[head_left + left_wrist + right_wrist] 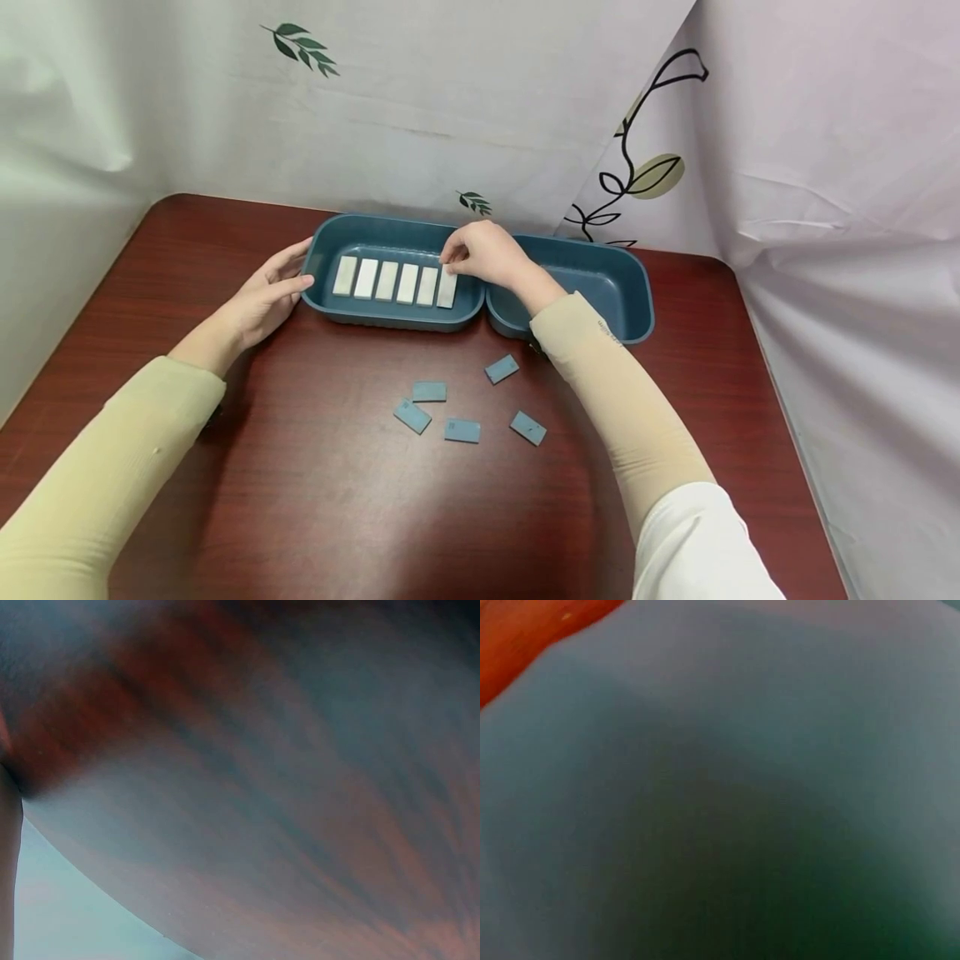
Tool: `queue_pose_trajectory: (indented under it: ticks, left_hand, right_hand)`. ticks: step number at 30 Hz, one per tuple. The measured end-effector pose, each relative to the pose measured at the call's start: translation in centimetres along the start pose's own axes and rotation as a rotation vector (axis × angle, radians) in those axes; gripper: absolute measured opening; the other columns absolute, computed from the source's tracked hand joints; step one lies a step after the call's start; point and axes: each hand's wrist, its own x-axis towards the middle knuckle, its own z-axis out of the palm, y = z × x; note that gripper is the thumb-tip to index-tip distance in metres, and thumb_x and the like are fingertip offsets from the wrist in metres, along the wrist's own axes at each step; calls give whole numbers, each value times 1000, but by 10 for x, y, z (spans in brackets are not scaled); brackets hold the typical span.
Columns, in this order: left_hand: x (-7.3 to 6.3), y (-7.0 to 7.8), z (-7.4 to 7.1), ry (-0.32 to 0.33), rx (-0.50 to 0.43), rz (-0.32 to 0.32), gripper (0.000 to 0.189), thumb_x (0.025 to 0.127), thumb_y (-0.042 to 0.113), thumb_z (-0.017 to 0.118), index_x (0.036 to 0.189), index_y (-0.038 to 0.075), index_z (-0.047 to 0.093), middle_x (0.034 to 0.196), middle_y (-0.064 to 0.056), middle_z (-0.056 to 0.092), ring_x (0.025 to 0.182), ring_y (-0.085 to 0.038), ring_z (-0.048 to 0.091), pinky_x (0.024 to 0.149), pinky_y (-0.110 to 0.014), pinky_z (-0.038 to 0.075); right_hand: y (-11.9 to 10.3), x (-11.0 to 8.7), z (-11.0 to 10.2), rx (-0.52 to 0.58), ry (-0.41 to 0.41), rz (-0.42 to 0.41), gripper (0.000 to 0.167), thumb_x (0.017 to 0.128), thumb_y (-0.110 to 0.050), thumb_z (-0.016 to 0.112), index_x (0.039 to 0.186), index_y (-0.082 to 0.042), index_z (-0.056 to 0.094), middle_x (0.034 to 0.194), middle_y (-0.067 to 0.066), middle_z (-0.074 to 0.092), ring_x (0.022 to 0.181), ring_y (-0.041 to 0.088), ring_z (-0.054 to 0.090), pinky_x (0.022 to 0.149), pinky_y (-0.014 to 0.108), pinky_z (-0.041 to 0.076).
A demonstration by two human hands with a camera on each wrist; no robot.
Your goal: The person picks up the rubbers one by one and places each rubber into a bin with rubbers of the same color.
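In the head view, my right hand reaches into the left blue plastic bin. Thumb and index finger pinch the top end of a white rectangular tile, the rightmost in a row. Several similar white tiles lie side by side to its left on the bin floor. Against the bin's left end rests my left hand, its thumb tip at the rim and its fingers extended along the outer wall. Both wrist views are filled with blurred close surfaces and show neither hand's fingers.
A second blue bin stands against the first one's right end, partly behind my right forearm. Several blue-grey rectangular tiles are scattered on the dark red wooden table in front. White patterned sheeting hangs along the back and sides.
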Motion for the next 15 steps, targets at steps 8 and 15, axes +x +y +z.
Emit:
queue_pose_trajectory:
  ticks: [8, 15]
  left_hand:
    - [0, 0, 1, 8, 3, -9, 68, 109, 0, 52, 169, 17, 27, 151, 9, 44, 134, -2, 49, 105, -12, 43]
    - [0, 0, 0, 8, 9, -10, 68, 109, 0, 52, 169, 18, 27, 152, 9, 43, 135, -2, 48, 105, -13, 42]
  right_hand:
    - [3, 2, 2, -98, -27, -23, 18, 104, -16, 71, 119, -11, 79, 117, 7, 78, 107, 19, 73, 95, 33, 58]
    - [5, 2, 2, -129, -56, -49, 22, 103, -14, 73, 124, -11, 77, 121, 7, 77, 111, 20, 72, 98, 33, 57]
